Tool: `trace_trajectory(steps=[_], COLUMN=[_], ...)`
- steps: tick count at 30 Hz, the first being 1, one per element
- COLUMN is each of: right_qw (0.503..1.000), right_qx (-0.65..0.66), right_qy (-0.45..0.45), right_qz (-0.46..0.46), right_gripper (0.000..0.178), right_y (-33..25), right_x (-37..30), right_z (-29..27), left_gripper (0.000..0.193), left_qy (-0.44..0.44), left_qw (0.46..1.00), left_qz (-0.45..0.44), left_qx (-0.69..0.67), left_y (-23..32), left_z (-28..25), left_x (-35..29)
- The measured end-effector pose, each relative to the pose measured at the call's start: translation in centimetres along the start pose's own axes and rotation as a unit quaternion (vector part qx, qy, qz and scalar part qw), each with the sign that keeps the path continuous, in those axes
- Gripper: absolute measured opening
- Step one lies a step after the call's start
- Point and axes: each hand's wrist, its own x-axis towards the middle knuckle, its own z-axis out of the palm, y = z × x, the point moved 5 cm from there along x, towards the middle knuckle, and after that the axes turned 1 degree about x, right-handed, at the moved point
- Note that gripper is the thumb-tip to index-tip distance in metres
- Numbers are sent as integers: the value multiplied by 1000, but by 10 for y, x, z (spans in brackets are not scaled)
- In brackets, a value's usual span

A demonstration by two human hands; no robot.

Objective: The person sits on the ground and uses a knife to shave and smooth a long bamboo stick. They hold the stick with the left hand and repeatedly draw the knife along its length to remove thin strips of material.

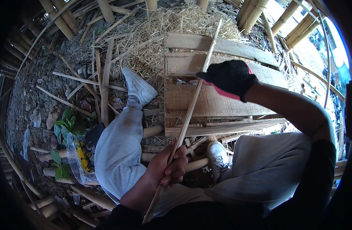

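Note:
A long, pale bamboo strip [191, 109] slants across the view, from my lap up past the far edge of a low wooden slat platform. My bare left hand [164, 166] is wrapped round its lower part, just above my lap. Higher up, my right hand [229, 79], in a black glove with red at the palm, is closed at the strip, a finger reaching across it. The glove hides most of what lies inside that grip. Beneath the strip is the wooden slat platform [218, 96], with gaps between its boards.
Thin shavings [179, 23] are heaped beyond the platform. Loose bamboo sticks [105, 80] lie on the ground at left, near green plants [68, 122] and a clear plastic bag [73, 157]. My legs flank the platform's near side. Bamboo poles [252, 15] stand behind.

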Motion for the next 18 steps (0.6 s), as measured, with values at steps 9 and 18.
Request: trace_trajectory(steps=[9, 18], right_qw=[984, 990], right_qx=[56, 90], right_qy=[167, 25], right_qz=[32, 107], right_gripper=[48, 71], right_y=[21, 33], right_x=[-1, 3], right_z=[14, 25], left_gripper=[46, 46], left_qy=[-41, -36], left_qw=[996, 997], left_qz=[-16, -28], left_qx=[-75, -54], left_y=[-5, -5], left_z=[-5, -6], left_x=[3, 4])
